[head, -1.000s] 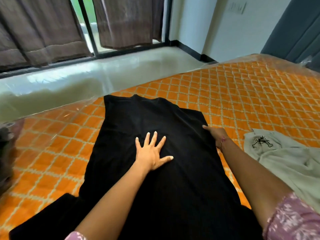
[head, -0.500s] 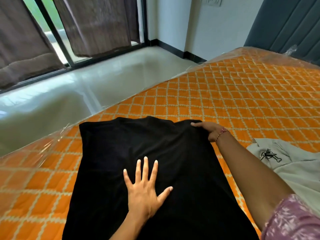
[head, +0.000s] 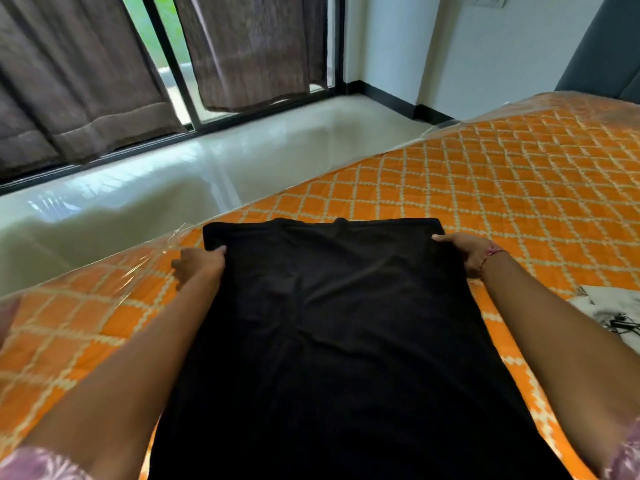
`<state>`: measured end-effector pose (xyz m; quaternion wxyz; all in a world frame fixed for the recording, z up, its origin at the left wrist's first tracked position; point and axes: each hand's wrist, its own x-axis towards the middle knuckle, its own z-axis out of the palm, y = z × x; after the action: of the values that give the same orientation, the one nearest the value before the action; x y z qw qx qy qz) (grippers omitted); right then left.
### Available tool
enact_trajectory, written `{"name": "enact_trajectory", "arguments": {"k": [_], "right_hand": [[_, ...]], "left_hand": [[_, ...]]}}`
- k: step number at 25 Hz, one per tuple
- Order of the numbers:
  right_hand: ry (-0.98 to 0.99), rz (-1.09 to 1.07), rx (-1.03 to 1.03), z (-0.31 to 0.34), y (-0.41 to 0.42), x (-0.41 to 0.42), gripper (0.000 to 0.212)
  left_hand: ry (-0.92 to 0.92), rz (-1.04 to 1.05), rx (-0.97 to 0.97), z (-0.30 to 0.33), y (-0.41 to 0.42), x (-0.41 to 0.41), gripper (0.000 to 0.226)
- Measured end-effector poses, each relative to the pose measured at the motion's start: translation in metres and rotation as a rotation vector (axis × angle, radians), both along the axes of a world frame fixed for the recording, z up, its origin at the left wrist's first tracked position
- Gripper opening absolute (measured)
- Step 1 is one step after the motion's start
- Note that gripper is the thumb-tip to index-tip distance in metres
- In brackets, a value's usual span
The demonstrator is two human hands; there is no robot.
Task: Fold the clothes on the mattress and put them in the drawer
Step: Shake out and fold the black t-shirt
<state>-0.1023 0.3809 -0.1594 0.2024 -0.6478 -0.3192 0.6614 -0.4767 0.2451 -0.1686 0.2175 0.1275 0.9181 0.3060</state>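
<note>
Head view: black shirt (head: 339, 323) is lying flat on the orange quilted mattress (head: 519, 188), sleeves folded in, so it is reading as one long narrow strip running from the far edge of the mattress toward the camera. Collar end is pointing away, near the mattress edge.

Left hand (head: 199, 266) is gripping the shirt's left edge near the top corner, fingers curled round the fabric, thumb on top. Right hand (head: 465, 252) is gripping the right edge at about the same height, fingers curled onto the cloth; a pink thread band (head: 493, 252) is sitting on that wrist. Hands are well apart, one on each side of the shirt, both arms stretched forward. Pink patterned sleeves (head: 38, 464) are showing at the bottom corners.

A light grey garment (head: 609, 313) with a dark print is lying on the mattress just right of the right forearm, apart from the shirt, partly cut off by the frame.

Clear plastic wrap (head: 166, 242) is covering the mattress edge. Beyond it, a glossy pale floor (head: 214, 164), brown curtains (head: 79, 81) over a dark-framed window, white wall (head: 485, 53) at back right. No drawer in view.
</note>
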Motion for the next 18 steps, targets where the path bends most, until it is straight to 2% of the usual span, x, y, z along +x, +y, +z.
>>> {"name": "enact_trajectory", "arguments": {"k": [3, 4, 6, 7, 8, 9, 10, 11, 12, 13, 14, 16, 18], "right_hand": [[-0.031, -0.086, 0.166, -0.005, 0.017, -0.005, 0.032], [-0.050, -0.162, 0.266, -0.008, 0.021, -0.006, 0.029], [-0.195, -0.284, 0.442, -0.015, 0.026, -0.005, 0.019], [-0.343, -0.286, 0.497, -0.018, 0.023, -0.006, 0.018], [-0.558, -0.230, 0.557, -0.019, 0.016, -0.009, 0.026], [-0.791, -0.125, 0.647, -0.021, 0.004, -0.016, 0.040], [-0.961, 0.016, 0.775, -0.023, -0.012, -0.026, 0.052], [-1.039, 0.211, 0.894, -0.024, -0.031, -0.040, 0.059], [-1.062, 0.427, 0.957, -0.029, -0.053, -0.052, 0.063], [-1.076, 0.610, 0.939, -0.038, -0.070, -0.060, 0.066], [-1.102, 0.727, 0.856, -0.046, -0.080, -0.060, 0.070], [-1.114, 0.730, 0.654, -0.049, -0.080, -0.050, 0.076], [-1.125, 0.675, 0.525, -0.036, -0.073, -0.046, 0.078]], "left_hand": [[-0.437, -0.020, 0.219, 0.004, 0.028, -0.031, 0.039], [-0.524, -0.018, 0.273, 0.005, 0.032, -0.036, 0.029], [-0.557, 0.021, 0.409, 0.004, 0.036, -0.048, 0.032], [-0.493, 0.054, 0.459, 0.004, 0.036, -0.048, 0.037], [-0.361, 0.085, 0.474, 0.003, 0.033, -0.046, 0.040], [-0.145, 0.063, 0.398, 0.003, 0.027, -0.037, 0.044], [0.145, -0.035, 0.249, 0.004, 0.018, -0.020, 0.048], [0.436, -0.195, 0.130, 0.001, 0.005, 0.001, 0.052], [0.638, -0.390, 0.066, -0.005, -0.010, 0.024, 0.055], [0.723, -0.579, 0.003, -0.012, -0.023, 0.043, 0.058], [0.710, -0.726, -0.094, -0.020, -0.033, 0.056, 0.063], [0.582, -0.846, -0.305, -0.032, -0.044, 0.059, 0.070], [0.504, -0.846, -0.377, -0.028, -0.055, 0.054, 0.068]]}}
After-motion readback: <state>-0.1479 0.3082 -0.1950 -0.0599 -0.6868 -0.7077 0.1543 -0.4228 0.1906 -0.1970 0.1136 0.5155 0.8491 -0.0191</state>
